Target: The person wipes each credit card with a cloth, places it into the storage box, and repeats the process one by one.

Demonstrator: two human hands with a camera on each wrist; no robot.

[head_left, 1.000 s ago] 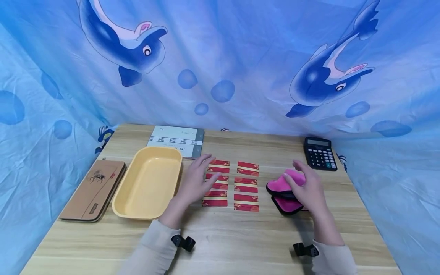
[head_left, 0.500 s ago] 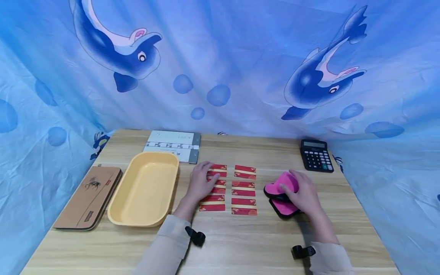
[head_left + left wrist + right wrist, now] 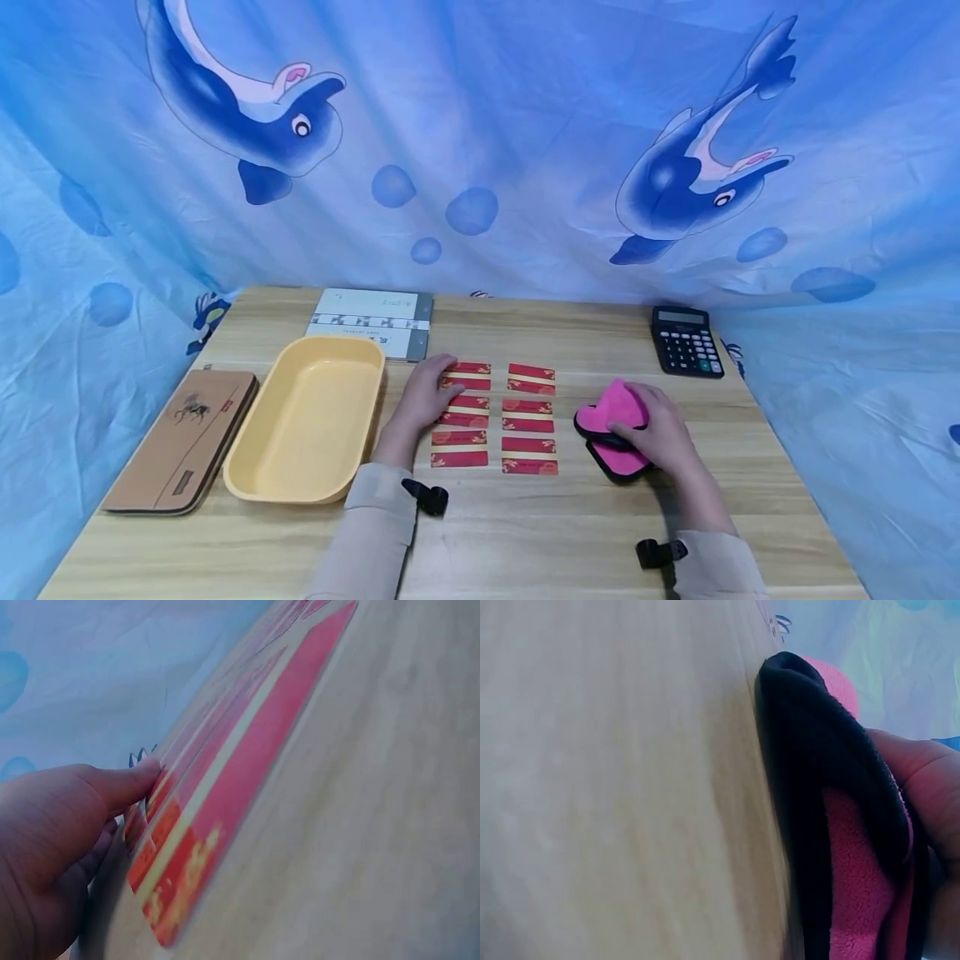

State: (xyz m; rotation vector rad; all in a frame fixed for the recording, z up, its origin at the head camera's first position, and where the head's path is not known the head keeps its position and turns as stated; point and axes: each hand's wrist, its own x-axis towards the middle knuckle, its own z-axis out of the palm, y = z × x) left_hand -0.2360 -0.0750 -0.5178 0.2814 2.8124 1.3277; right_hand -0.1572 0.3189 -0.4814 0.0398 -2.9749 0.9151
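Several red cards (image 3: 529, 416), each with a gold band, lie in two columns on the wooden table. My left hand (image 3: 422, 398) rests at the upper left cards, thumb and fingers apart. In the left wrist view its thumb (image 3: 131, 784) reaches the edge of a card behind the nearest card (image 3: 225, 769). My right hand (image 3: 662, 429) grips a pink fleecy folded pad (image 3: 611, 408) with black edging, to the right of the cards. The right wrist view shows the thumb (image 3: 922, 769) against the pad's black outer side (image 3: 821, 742); the other fingers are hidden.
A yellow plastic tray (image 3: 251, 479) stands left of the cards, beside a brown zipped wallet (image 3: 187, 433). A grey-white booklet (image 3: 367, 312) lies behind the tray. A black calculator (image 3: 684, 343) sits at the back right. Blue dolphin-print curtain (image 3: 480, 125) encloses the table.
My left hand has lowered to the left-column cards. My right hand has come down onto the pink pad and taken hold of it. The head view has shifted slightly.
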